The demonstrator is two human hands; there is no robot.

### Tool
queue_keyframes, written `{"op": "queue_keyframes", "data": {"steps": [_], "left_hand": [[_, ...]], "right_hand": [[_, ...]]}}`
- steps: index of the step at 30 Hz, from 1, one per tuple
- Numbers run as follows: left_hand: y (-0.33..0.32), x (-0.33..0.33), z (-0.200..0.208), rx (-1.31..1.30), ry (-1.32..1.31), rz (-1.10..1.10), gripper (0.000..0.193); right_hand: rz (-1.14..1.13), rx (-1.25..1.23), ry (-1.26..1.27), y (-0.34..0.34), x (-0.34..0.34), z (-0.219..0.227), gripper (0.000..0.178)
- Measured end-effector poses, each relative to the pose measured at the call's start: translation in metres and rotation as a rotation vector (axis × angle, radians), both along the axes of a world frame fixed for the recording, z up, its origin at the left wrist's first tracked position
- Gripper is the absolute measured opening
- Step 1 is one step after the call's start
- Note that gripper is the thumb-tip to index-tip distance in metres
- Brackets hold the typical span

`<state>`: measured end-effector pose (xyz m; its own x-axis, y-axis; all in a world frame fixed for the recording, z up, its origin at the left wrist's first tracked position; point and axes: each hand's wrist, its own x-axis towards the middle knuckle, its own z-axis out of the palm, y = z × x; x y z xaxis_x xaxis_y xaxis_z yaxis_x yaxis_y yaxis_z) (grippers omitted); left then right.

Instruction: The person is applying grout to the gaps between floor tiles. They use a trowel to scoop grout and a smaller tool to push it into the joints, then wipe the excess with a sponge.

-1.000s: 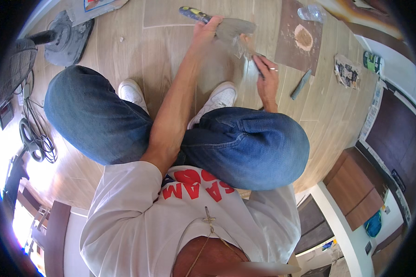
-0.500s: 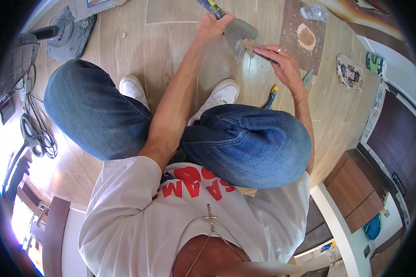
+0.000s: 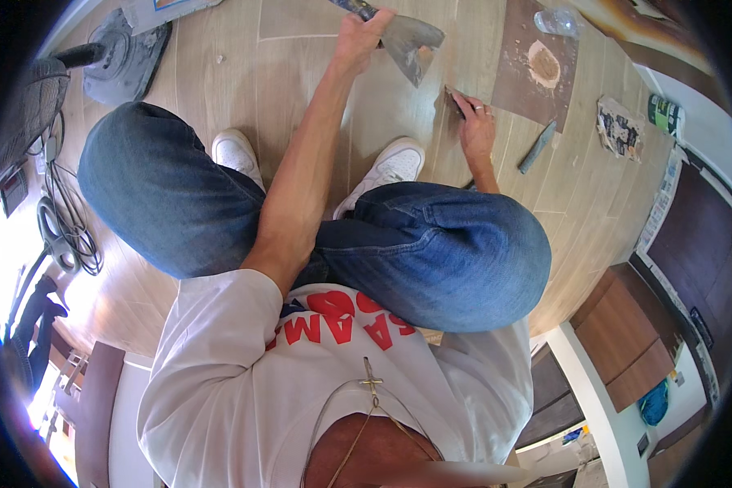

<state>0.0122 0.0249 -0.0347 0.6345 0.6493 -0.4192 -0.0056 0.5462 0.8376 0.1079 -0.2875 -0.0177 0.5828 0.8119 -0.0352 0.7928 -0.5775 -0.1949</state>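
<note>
My left hand (image 3: 359, 42) grips the dark handle of a wide putty knife (image 3: 405, 42) above the floor. A small lump of tan filler (image 3: 424, 54) clings to its grey blade. Nearer to me on the right, my right hand (image 3: 476, 128) is closed around a small dark scraper (image 3: 454, 103), whose tip is apart from the wide blade. A brown board (image 3: 516, 77) on the floor carries a mound of tan filler (image 3: 544, 65) with crumbs scattered around it. Beside my right hand lies a grey-bladed tool (image 3: 537, 147). Another tool is mostly hidden behind my right wrist.
A clear plastic container (image 3: 556, 23) lies at the board's far end. Farther right are a crumpled printed bag (image 3: 620, 130) and a green tub (image 3: 664, 114). A fan base (image 3: 127, 57) and coiled cable (image 3: 77, 236) occupy the left. My shoes (image 3: 394, 167) rest on the wood-look floor.
My right hand has drawn the small scraper away from the wide blade, toward me. Less filler shows on that blade. My left hand has shifted slightly left with the putty knife.
</note>
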Motion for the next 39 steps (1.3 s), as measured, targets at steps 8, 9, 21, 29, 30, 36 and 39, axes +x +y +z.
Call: {"op": "queue_keyframes", "data": {"steps": [8, 9, 21, 29, 30, 36, 39], "left_hand": [[-0.005, -0.003, 0.019, -0.093, -0.024, -0.002, 0.025], [-0.005, -0.004, 0.019, -0.095, -0.032, -0.008, 0.025], [-0.008, -0.016, 0.046, -0.225, -0.11, 0.065, 0.023], [-0.046, 0.004, 0.034, -0.508, -0.153, 0.131, 0.023], [-0.045, 0.004, 0.031, -0.495, -0.152, 0.148, 0.023], [0.004, -0.024, 0.03, -0.548, -0.326, 0.289, 0.024], [0.018, -0.01, 0.041, -0.544, -0.368, 0.249, 0.023]], "right_hand": [[0.013, 0.034, 0.119, -0.021, -0.004, 0.008, 0.069], [-0.015, 0.062, 0.147, -0.019, -0.001, 0.008, 0.07], [-0.043, 0.269, 0.41, -0.009, -0.004, 0.041, 0.049], [-0.078, 0.681, 0.168, 0.082, -0.025, 0.102, 0.044], [-0.028, 0.633, 0.067, 0.08, -0.026, 0.09, 0.043], [0.061, 0.298, 0.099, 0.079, 0.039, 0.018, 0.06], [0.099, 0.225, 0.028, 0.085, 0.124, -0.022, 0.05]]}}
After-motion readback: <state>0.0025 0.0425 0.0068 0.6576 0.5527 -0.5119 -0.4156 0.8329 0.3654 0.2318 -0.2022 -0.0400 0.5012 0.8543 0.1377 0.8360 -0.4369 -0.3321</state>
